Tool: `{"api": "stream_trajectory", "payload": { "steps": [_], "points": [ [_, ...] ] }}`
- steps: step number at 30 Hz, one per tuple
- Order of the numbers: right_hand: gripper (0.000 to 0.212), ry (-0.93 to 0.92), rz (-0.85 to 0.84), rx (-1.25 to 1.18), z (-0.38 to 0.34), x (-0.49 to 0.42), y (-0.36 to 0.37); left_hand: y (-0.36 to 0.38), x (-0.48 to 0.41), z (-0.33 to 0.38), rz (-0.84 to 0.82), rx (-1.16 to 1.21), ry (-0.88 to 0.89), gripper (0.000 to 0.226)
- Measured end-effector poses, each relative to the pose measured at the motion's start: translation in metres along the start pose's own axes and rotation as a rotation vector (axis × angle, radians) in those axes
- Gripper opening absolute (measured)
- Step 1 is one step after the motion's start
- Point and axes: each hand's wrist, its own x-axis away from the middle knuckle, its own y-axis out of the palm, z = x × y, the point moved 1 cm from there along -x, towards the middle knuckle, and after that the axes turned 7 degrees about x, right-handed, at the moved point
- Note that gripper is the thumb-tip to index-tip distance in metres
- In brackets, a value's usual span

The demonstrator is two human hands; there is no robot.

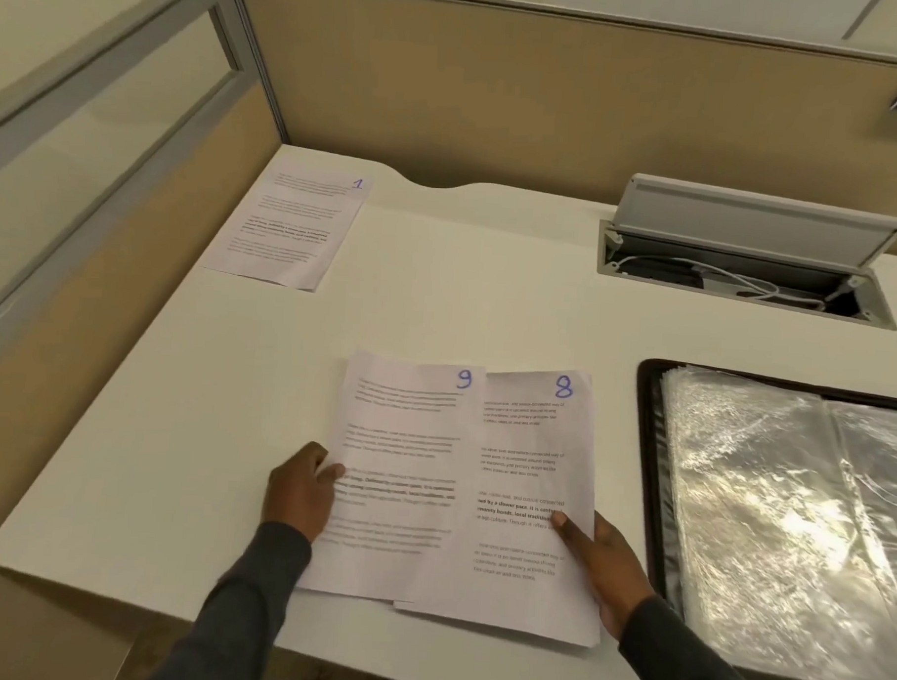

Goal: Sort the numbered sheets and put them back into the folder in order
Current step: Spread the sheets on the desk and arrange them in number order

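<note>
Sheets 9 (399, 471) and 8 (532, 497) overlap at lower centre, left hand (301, 492) and right hand (606, 567) pinching their edges with closed fingers. Sheet 1 (292, 225) lies upper left; the folder (788, 509) sits open at right, seemingly unfilled. Sorting looks barely begun.

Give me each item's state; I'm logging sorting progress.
Sheet 1: flat, alone at the desk's far left.
Sheet 9: overlaps sheet 8, left hand on it.
Sheet 8: right hand on it.
Folder: open, sleeves showing.
Cable hatch: lid up.
</note>
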Motion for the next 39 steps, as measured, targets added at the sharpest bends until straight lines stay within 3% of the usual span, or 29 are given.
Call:
{"api": "stream_trajectory", "payload": {
  "steps": [2, 5, 9, 14, 18, 23, 25, 27, 30, 32, 39],
  "points": [
    [0.060, -0.021, 0.015, 0.004, 0.004, 0.002, -0.012, -0.011, -0.006, -0.008, 0.026, -0.052, -0.004, 0.038],
    [0.037, -0.036, 0.070, 0.009, 0.006, 0.003, -0.030, -0.020, -0.012, -0.014, 0.042, -0.141, -0.021, 0.032],
    [0.034, -0.084, 0.131, -0.012, 0.000, 0.012, -0.053, -0.019, -0.012, -0.013, 0.016, -0.184, -0.034, 0.020],
    [0.029, -0.143, 0.220, -0.024, -0.010, 0.029, -0.087, -0.006, 0.005, -0.004, 0.085, -0.384, 0.134, 0.080],
    [0.032, -0.169, 0.224, -0.049, -0.014, 0.036, -0.096, 0.034, 0.028, -0.008, -0.152, -0.611, 0.241, 0.095],
    [0.028, -0.140, 0.134, -0.073, -0.009, 0.037, -0.079, 0.065, 0.040, 0.008, -0.234, -0.623, 0.264, 0.090],
    [0.030, -0.123, 0.090, -0.084, -0.006, 0.035, -0.067, 0.068, 0.044, 0.021, -0.239, -0.559, 0.290, 0.088],
    [0.033, -0.110, 0.063, -0.093, -0.001, 0.030, -0.056, 0.069, 0.053, 0.041, -0.215, -0.270, 0.264, 0.078],
    [0.035, -0.080, 0.026, -0.069, 0.005, 0.023, -0.038, 0.060, 0.064, 0.074, -0.232, 0.223, 0.064, 0.036],
    [0.035, -0.068, -0.008, -0.056, 0.005, 0.019, -0.026, 0.052, 0.066, 0.083, -0.192, 0.317, -0.037, 0.026],
    [0.044, -0.059, -0.095, -0.022, -0.004, 0.010, 0.010, 0.025, 0.047, 0.070, -0.144, 0.435, -0.215, 0.024]
  ]
}}
